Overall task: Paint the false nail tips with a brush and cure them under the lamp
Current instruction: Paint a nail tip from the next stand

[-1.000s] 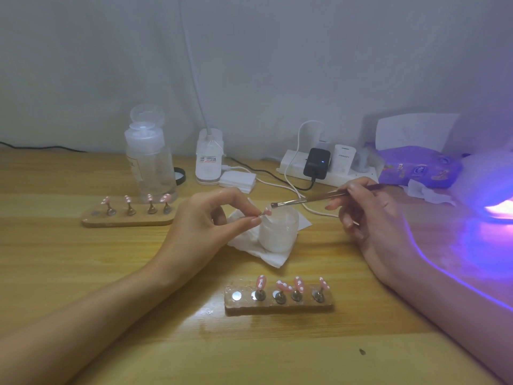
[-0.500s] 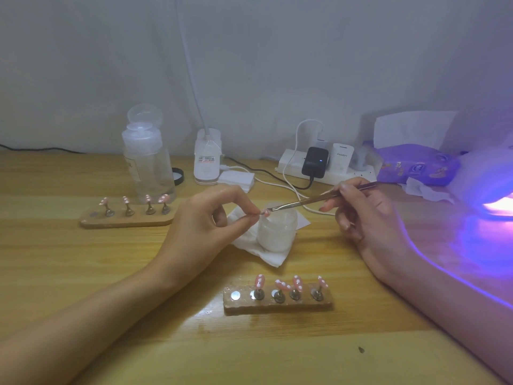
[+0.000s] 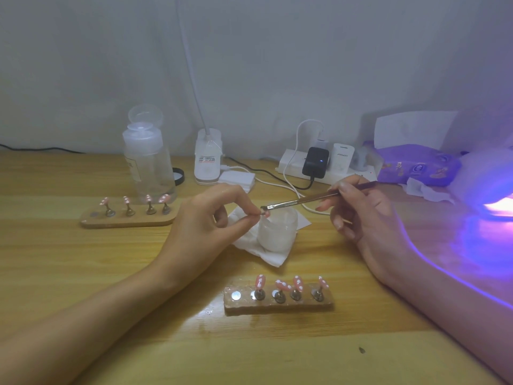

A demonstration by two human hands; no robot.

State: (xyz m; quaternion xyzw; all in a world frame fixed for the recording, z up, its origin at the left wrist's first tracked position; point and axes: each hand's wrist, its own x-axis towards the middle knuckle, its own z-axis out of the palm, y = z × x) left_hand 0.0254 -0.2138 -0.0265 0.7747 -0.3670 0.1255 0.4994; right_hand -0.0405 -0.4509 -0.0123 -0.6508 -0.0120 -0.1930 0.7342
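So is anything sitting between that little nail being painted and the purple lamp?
Only the person's own right hand, holding the brush, lies between the nail tip pinched in the left hand and the lit lamp at the right. Nothing else visibly blocks that stretch.

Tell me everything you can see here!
Table: one, wooden.
Near holder: one, brown, front centre.
Near nail tips: four, pink, white-dotted.
Far holder: one, brown, back left.
Far nail tips: four, pink.
Jar: one, white, centre, on tissue.
Bottle: one, clear, back left.
Desk lamp: one, white, back centre.
Power strip: one, white, back.
Charger: one, black, plugged into it.
Tissue pack: one, purple, back right.
Curing lamp: one, glowing purple, right edge.
Brush: one, metallic, right hand.
Held nail tip: one, pink, at brush tip.
Left hand: fingers pinch that tip.
Right hand: fingers grip brush.
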